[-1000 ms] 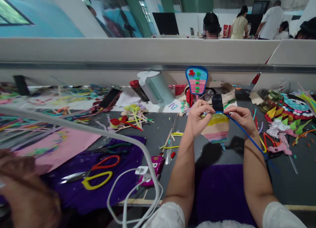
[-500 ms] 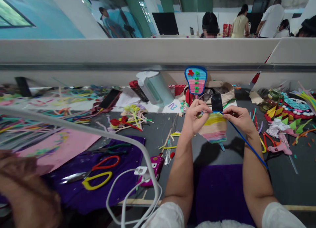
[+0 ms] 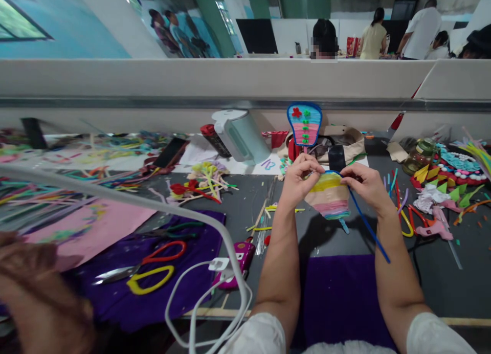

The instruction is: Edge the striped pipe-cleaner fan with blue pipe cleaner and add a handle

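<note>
My left hand [image 3: 303,180] pinches the upper left edge of a striped fan-shaped piece [image 3: 329,196] in yellow, beige, pink and teal. At its upper right edge, my right hand [image 3: 362,184] pinches a blue strip [image 3: 368,224], which runs along the top edge; its loose end hangs down toward my right forearm. A short light-blue stub [image 3: 344,226] points down from the piece, held just above the dark table. Behind my hands stands a finished-looking fan [image 3: 304,124] with a blue rim, a red flower and green shapes.
Red-and-yellow scissors [image 3: 153,267] lie on purple cloth at left, near a white cable [image 3: 230,246]. A pink glue gun [image 3: 437,226] and jar [image 3: 422,154] are at right, a kettle [image 3: 243,139] behind. Another person's blurred hand [image 3: 42,297] is at lower left.
My right hand has moved slightly left along the fan piece. The blue strip's loose end has swung left and now hangs more steeply. My left hand has shifted slightly left.
</note>
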`<state>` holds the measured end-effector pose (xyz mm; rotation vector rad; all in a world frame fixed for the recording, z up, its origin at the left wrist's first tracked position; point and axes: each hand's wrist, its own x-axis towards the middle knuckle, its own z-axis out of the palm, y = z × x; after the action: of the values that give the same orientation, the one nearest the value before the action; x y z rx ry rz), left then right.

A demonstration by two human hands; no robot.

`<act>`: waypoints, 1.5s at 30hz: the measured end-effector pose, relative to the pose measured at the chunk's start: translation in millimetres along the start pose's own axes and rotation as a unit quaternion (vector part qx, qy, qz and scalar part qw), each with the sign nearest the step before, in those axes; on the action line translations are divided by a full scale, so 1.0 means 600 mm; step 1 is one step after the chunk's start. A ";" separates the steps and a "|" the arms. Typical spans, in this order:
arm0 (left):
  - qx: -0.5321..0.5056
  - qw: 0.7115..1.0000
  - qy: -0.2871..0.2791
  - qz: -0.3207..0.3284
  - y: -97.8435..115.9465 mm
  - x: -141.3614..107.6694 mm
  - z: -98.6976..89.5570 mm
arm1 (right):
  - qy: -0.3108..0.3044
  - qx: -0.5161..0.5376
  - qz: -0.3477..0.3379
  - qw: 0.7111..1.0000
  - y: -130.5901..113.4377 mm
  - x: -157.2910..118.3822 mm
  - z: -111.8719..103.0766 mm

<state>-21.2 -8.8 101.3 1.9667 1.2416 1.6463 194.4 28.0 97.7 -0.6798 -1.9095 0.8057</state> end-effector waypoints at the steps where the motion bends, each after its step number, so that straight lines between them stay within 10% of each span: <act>1: 0.000 1.000 0.001 -0.001 -0.001 0.000 0.000 | -0.005 0.000 -0.001 1.000 -0.001 0.000 -0.001; 23: -0.021 1.000 0.000 -0.009 -0.008 0.001 0.004 | -0.012 0.077 0.094 0.993 0.017 0.001 -0.005; 45: -0.352 0.897 -0.018 -0.268 -0.028 -0.002 0.023 | 0.079 0.198 0.129 0.968 0.053 0.005 -0.019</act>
<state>-15.6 4.0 84.6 1.0864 0.8732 1.4625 207.3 52.9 79.0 -0.7246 -1.4730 1.2189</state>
